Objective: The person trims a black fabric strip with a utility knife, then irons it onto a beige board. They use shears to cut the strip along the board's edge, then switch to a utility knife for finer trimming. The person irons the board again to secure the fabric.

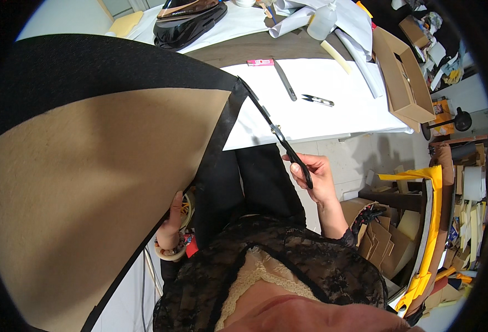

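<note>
A large black fabric sheet (89, 63) with a tan panel (94, 160) on it fills the left. My left hand (172, 227) grips its lower right edge, with part of the fingers hidden behind it. My right hand (316, 180) holds long black-handled scissors (280, 135), their blades reaching up to the fabric's top right corner. Beyond the scissors, a grey slim tool (285, 82), a pink item (259, 62) and small snips (317, 100) lie on a white-covered table (354, 116).
An iron (186, 25) sits at the back, near a translucent bottle (320, 23), rolled paper (291, 22) and a cream strip (335, 55). An open cardboard box (399, 83) is at the table's right. Cardboard (382, 243) and a bent yellow strip (432, 221) stand at lower right.
</note>
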`<state>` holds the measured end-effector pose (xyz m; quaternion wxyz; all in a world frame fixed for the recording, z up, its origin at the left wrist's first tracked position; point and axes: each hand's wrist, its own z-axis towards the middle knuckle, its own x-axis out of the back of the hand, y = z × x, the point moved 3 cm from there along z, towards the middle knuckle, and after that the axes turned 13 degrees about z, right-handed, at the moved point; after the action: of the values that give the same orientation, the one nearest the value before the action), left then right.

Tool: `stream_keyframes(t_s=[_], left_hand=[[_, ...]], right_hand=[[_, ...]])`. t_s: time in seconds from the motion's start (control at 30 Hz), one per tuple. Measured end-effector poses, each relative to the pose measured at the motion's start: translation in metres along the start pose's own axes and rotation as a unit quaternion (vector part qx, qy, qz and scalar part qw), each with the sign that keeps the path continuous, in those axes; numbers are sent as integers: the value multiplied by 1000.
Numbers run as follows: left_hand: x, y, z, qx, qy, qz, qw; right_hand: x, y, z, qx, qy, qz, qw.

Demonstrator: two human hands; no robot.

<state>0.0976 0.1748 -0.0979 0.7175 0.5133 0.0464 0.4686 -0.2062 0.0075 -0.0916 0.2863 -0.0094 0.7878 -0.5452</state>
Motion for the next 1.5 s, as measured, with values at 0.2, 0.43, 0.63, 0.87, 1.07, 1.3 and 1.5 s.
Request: stream_keyframes(t_s=[0.2,0.43,0.63,0.87,1.07,1.3,1.5], left_hand=[[0,2,1,6,-3,1,1000],[-1,7,3,7,1,-21,1000],[-2,1,2,-7,8,-21,1000],[-1,-1,1,17,-3,-14,1000],[-13,1,3,70,7,-84,994],[-25,-3,18,261,-23,-274,925],[-28,-14,6,362,-99,-489,787]], right_hand=[[-1,-1,-1,-7,8,-8,1000],[-2,-2,-1,-8,6,-10,1000],[-3,0,-1,-3,2,-7,1000],[1,-3,0,47,57,-2,997],[25,-7,-3,125,128,-28,983],[44,6,-2,165,173,9,971],[52,28,30,233,147,-85,958]])
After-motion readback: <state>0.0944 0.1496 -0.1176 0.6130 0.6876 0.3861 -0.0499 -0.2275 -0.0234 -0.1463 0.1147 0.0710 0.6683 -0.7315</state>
